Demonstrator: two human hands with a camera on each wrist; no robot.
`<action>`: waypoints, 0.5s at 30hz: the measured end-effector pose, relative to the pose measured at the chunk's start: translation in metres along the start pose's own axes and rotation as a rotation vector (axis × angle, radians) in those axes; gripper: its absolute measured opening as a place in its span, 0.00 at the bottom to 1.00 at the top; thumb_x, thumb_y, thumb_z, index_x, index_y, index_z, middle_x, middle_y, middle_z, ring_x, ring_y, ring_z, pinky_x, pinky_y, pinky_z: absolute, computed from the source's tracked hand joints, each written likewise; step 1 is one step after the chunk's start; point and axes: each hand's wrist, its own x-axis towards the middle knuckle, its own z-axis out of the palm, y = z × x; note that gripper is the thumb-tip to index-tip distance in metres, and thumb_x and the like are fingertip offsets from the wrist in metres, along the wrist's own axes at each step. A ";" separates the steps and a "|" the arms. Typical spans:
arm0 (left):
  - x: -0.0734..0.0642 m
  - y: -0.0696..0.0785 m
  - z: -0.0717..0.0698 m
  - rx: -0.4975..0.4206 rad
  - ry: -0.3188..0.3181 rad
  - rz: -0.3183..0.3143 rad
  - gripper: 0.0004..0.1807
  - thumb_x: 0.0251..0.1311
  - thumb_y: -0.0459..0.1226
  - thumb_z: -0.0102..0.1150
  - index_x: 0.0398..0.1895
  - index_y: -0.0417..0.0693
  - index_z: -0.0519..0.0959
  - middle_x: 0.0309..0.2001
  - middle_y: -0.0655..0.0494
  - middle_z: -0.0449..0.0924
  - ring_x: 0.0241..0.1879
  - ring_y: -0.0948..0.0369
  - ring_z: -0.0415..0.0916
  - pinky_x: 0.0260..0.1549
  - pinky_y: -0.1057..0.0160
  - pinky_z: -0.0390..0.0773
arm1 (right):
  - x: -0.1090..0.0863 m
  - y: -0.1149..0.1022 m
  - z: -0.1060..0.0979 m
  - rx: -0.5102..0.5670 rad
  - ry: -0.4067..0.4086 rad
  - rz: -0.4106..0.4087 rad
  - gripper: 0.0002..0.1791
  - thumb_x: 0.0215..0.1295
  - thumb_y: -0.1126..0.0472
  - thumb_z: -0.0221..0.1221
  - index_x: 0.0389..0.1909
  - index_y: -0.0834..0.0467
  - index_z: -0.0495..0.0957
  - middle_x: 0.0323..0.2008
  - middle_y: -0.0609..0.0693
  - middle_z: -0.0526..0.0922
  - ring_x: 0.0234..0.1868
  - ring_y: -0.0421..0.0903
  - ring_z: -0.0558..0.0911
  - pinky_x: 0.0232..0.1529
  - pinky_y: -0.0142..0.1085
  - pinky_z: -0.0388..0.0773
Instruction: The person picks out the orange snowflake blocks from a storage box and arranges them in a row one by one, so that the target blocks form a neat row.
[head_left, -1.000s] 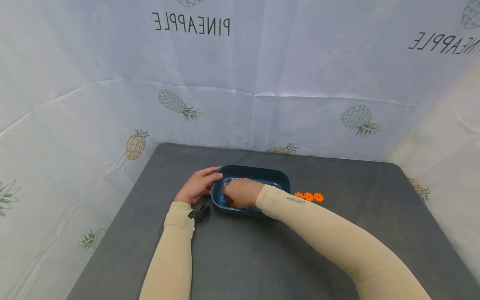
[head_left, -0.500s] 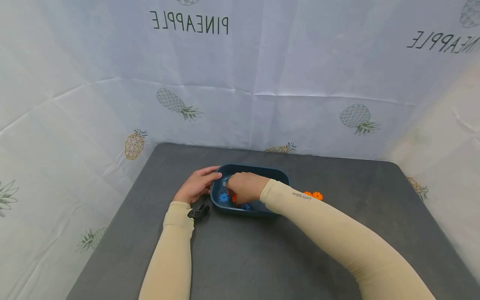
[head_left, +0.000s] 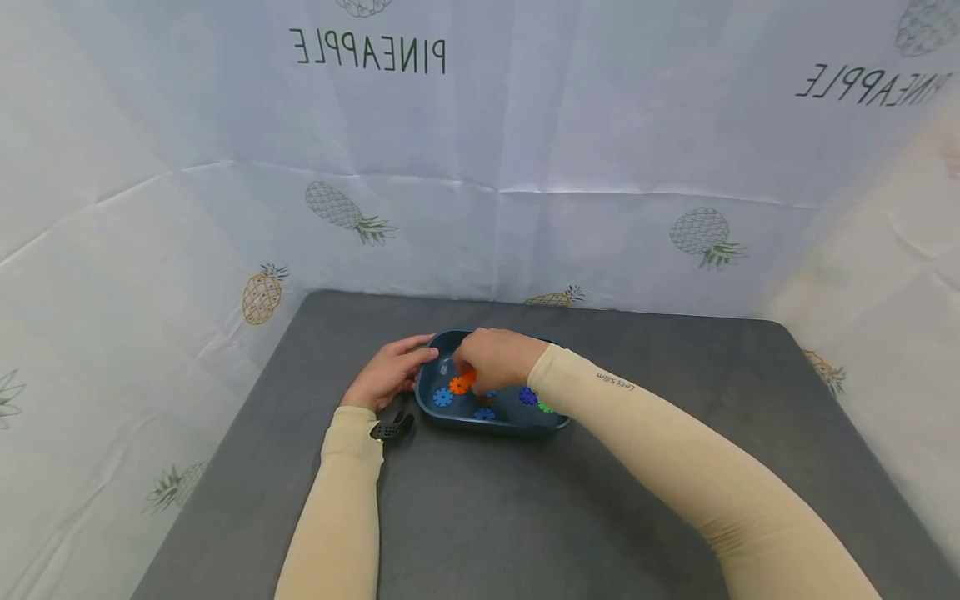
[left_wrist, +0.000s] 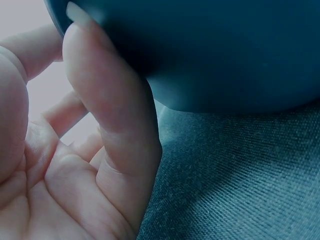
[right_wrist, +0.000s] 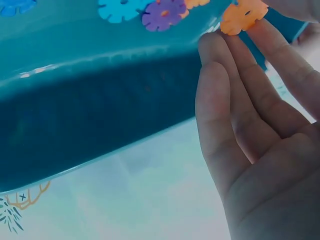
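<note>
A dark blue tray (head_left: 517, 417) sits on the grey table, with several flower-shaped plastic discs in it. My left hand (head_left: 386, 372) holds the tray's left end, its thumb over the rim and fingers against the outer wall (left_wrist: 215, 60). My right hand (head_left: 498, 357) is over the tray's middle, pinching an orange notched disc (right_wrist: 245, 16) between thumb and fingertips. Close to it in the tray lie a light blue disc (head_left: 443, 397), another blue disc (head_left: 484, 413) and a brown one (head_left: 486, 401). A purple disc (right_wrist: 163, 14) overlaps a blue disc in the right wrist view.
Toward the tray's right end lie a dark blue disc (head_left: 528, 396) and a green disc (head_left: 545, 407), partly behind the right sleeve (head_left: 645, 417). A white pineapple-print cloth (head_left: 480, 233) hangs behind the table (head_left: 480, 517). A black strap (head_left: 392, 427) is on the left wrist.
My right hand has risen a little from the tray floor with the orange disc, uncovering more discs. The orange discs right of the tray are now hidden by the forearm. The left hand stays put.
</note>
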 end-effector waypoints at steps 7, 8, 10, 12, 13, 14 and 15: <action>0.000 -0.002 0.001 -0.005 0.001 -0.006 0.34 0.77 0.51 0.64 0.81 0.56 0.71 0.66 0.40 0.83 0.47 0.57 0.89 0.42 0.62 0.89 | -0.006 0.004 -0.001 0.075 0.035 -0.024 0.17 0.71 0.63 0.70 0.59 0.57 0.87 0.52 0.50 0.86 0.50 0.46 0.82 0.59 0.42 0.84; 0.000 -0.002 0.001 -0.003 0.000 -0.006 0.34 0.77 0.51 0.64 0.82 0.56 0.70 0.66 0.40 0.83 0.47 0.57 0.89 0.42 0.62 0.89 | -0.008 0.004 -0.001 0.091 0.043 -0.029 0.17 0.71 0.63 0.69 0.59 0.57 0.87 0.53 0.51 0.86 0.51 0.46 0.82 0.59 0.42 0.84; 0.000 -0.001 0.001 -0.001 0.000 -0.007 0.34 0.77 0.52 0.63 0.82 0.56 0.70 0.67 0.40 0.83 0.47 0.57 0.89 0.43 0.62 0.89 | -0.012 0.005 -0.001 0.133 0.066 -0.041 0.17 0.72 0.63 0.69 0.59 0.56 0.87 0.54 0.50 0.85 0.52 0.46 0.82 0.59 0.42 0.84; 0.000 0.000 0.002 0.000 0.004 -0.009 0.34 0.77 0.52 0.63 0.82 0.56 0.70 0.67 0.39 0.82 0.46 0.57 0.89 0.42 0.62 0.89 | -0.016 0.007 -0.001 0.176 0.093 -0.049 0.17 0.72 0.63 0.68 0.60 0.56 0.87 0.54 0.50 0.85 0.52 0.46 0.82 0.59 0.41 0.84; 0.000 0.000 0.002 0.000 0.008 -0.011 0.34 0.77 0.52 0.63 0.82 0.56 0.70 0.67 0.39 0.82 0.46 0.57 0.89 0.42 0.62 0.89 | -0.019 0.008 -0.001 0.193 0.110 -0.051 0.17 0.72 0.63 0.68 0.60 0.55 0.87 0.54 0.49 0.85 0.52 0.46 0.82 0.59 0.40 0.84; 0.000 0.000 0.002 0.003 0.011 -0.012 0.34 0.77 0.52 0.63 0.82 0.56 0.70 0.67 0.39 0.82 0.46 0.57 0.89 0.42 0.62 0.89 | -0.022 0.009 -0.001 0.210 0.128 -0.054 0.17 0.72 0.62 0.68 0.60 0.54 0.88 0.54 0.49 0.85 0.52 0.47 0.83 0.58 0.40 0.84; 0.000 0.000 0.002 0.005 0.013 -0.013 0.34 0.77 0.52 0.63 0.82 0.56 0.70 0.67 0.39 0.82 0.46 0.57 0.88 0.42 0.62 0.89 | -0.025 0.011 0.000 0.225 0.146 -0.054 0.17 0.72 0.62 0.68 0.60 0.53 0.88 0.53 0.48 0.85 0.52 0.47 0.83 0.58 0.39 0.84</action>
